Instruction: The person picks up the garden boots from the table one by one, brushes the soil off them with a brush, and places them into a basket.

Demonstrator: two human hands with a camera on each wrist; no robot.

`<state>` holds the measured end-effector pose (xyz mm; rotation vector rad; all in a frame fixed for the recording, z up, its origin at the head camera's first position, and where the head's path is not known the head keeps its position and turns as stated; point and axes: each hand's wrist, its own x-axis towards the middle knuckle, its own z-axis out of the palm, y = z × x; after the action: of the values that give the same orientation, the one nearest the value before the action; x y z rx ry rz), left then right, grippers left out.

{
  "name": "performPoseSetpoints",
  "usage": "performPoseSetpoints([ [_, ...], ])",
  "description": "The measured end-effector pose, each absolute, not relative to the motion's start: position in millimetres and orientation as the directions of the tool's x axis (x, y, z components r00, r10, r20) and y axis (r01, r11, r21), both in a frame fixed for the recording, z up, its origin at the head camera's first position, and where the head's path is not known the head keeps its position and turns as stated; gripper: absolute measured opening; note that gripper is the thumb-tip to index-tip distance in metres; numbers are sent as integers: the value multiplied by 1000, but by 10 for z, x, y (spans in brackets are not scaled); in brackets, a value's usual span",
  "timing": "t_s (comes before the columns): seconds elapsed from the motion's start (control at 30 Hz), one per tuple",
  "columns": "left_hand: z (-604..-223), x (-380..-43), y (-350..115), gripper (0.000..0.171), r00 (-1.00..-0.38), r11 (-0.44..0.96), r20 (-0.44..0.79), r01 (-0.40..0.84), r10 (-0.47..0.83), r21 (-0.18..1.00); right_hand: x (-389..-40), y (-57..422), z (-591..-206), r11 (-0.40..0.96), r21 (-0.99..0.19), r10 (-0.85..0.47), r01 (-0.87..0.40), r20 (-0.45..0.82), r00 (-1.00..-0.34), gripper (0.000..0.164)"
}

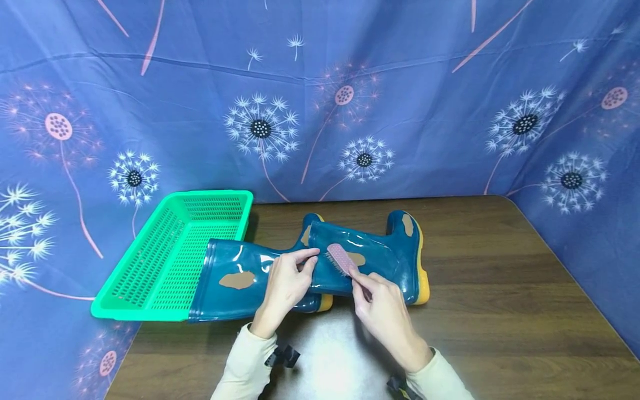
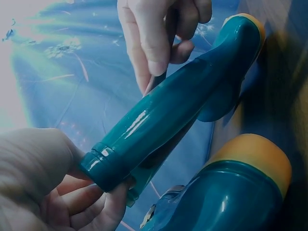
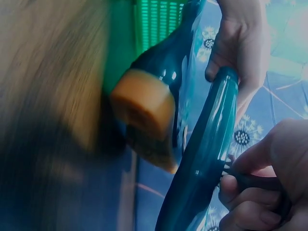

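Observation:
Two teal rubber boots with yellow soles and tan patches lie on the table, one partly over the other. My left hand (image 1: 289,282) grips the top cuff of the upper boot (image 1: 382,261), thumb and fingers on either side of the rim in the left wrist view. In my right hand (image 1: 384,311) is a pink-backed brush (image 1: 340,258), held by its dark handle. Its bristles are against the upper boot's shaft near a tan patch. The lower boot (image 1: 239,282) lies left, its sole (image 3: 144,101) facing the right wrist camera.
A green plastic basket (image 1: 142,314) with perforated sides stands at the left, and the lower boot's open end overlaps its near right corner. Behind the wooden table (image 1: 490,289) hangs a blue cloth (image 1: 425,139) with dandelion prints, also along the right side.

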<state>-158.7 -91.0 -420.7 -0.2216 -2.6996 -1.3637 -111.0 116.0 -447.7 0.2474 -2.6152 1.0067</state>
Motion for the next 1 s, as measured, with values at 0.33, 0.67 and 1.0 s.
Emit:
performPoseSetpoints([
  [0.33,-4208,-1591,-921,29,-981,589,169,190,92,785,-1144,1383,-4487,740,-627,57,-243,418,-907,28],
  [0.67,-4196,-1586,-919,29,-981,593,167,192,98,782,-1096,1152,-4464,682,-679,3,-271,373,-928,31],
  [1.0,-4212,-1606,-941,28,-980,590,170,197,102,783,-1120,1213,-4528,727,-641,11,-247,370,-929,29],
])
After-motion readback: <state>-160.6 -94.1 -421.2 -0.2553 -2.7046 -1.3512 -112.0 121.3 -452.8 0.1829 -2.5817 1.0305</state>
